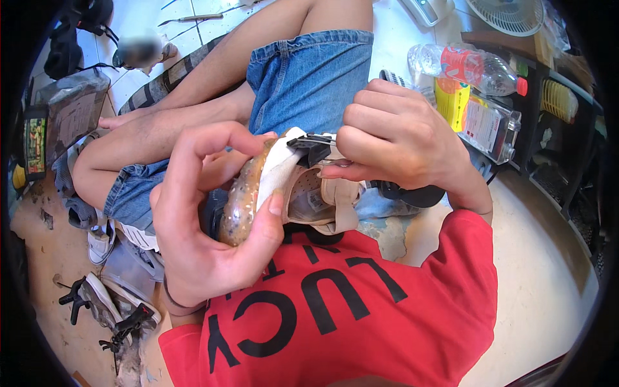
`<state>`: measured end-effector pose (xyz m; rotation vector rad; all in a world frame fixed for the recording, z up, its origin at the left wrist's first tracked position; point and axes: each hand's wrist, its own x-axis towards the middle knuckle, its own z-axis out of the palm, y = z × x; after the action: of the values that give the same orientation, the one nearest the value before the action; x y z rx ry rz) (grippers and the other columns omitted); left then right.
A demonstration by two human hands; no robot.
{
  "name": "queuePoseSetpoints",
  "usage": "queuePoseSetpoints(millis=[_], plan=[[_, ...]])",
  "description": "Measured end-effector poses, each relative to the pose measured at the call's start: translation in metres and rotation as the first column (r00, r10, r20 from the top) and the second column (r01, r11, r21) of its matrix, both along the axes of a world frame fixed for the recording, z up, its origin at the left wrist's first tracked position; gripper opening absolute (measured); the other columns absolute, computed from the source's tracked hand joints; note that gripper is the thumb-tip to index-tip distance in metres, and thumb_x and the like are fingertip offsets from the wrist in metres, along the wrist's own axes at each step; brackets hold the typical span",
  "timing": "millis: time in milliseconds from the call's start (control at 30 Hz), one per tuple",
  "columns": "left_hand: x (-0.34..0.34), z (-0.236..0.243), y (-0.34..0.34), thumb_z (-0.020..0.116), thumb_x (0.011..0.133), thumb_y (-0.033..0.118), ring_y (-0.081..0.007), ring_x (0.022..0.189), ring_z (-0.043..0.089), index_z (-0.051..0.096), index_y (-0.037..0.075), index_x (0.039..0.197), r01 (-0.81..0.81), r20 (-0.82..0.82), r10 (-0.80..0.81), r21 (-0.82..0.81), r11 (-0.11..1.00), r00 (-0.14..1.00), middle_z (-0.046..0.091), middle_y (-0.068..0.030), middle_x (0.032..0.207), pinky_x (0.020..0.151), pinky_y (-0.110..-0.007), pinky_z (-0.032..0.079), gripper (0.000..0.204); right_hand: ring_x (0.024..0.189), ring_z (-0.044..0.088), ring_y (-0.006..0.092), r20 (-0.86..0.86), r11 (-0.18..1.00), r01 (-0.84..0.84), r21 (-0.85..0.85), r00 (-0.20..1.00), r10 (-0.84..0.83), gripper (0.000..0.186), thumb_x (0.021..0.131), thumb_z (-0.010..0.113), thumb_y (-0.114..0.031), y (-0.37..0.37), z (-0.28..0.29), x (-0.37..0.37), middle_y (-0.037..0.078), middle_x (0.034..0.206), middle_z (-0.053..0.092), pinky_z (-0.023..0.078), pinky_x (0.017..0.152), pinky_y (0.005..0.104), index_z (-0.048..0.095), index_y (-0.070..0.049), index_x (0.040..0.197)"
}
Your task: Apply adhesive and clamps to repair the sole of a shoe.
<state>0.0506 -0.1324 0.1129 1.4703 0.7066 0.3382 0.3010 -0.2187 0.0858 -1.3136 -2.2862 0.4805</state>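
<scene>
Head view: beige shoe [288, 179], tilted, hung before the red shirt [361, 309]; sole [241, 209] speckled, translucent amber-brown; white sidewall [276, 171]; lining perforated. Left hand [203, 226] gripped sole and sidewall, thumb against fingers. Right hand [400, 138], fingers curled, pinched a black clip [312, 149] at the shoe's edge.

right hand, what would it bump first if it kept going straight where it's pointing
Most likely the black clip on the beige shoe; its wire handles seem to be at the right hand's fingers, though depth is unclear.

Bottle [480, 69] right of hands [403, 138], free floor [516, 258] nearer
</scene>
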Motion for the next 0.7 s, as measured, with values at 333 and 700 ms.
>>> queuePoseSetpoints(millis=[333,700], plan=[[0.006,0.007,-0.008,0.065,0.083,-0.005,-0.0338,0.117,0.067,0.047,-0.005,0.118,-0.008,-0.057,0.013,0.088,0.996,0.998,0.062,-0.0159,0.108,0.102,-0.036,0.048,0.040,0.074,0.057,0.0206,-0.016,0.991,-0.102,-0.082,0.995,0.101,0.030,0.088,0.070,-0.034,0.014,0.004,0.009,0.003,0.077,0.049,0.047,0.068,0.0348,0.054,-0.009,0.081],[0.000,0.002,-0.012,0.066,0.083,-0.005,-0.0337,0.115,0.067,0.045,-0.005,0.119,-0.023,-0.020,0.026,0.125,0.992,0.999,0.059,-0.0139,0.108,0.104,-0.038,0.047,0.042,0.080,0.062,0.0244,-0.062,0.975,-0.166,-0.145,0.985,0.158,0.033,0.088,0.071,-0.036,0.026,-0.003,0.008,0.005,0.082,0.054,0.051,0.071,0.0376,0.053,-0.008,0.085]])
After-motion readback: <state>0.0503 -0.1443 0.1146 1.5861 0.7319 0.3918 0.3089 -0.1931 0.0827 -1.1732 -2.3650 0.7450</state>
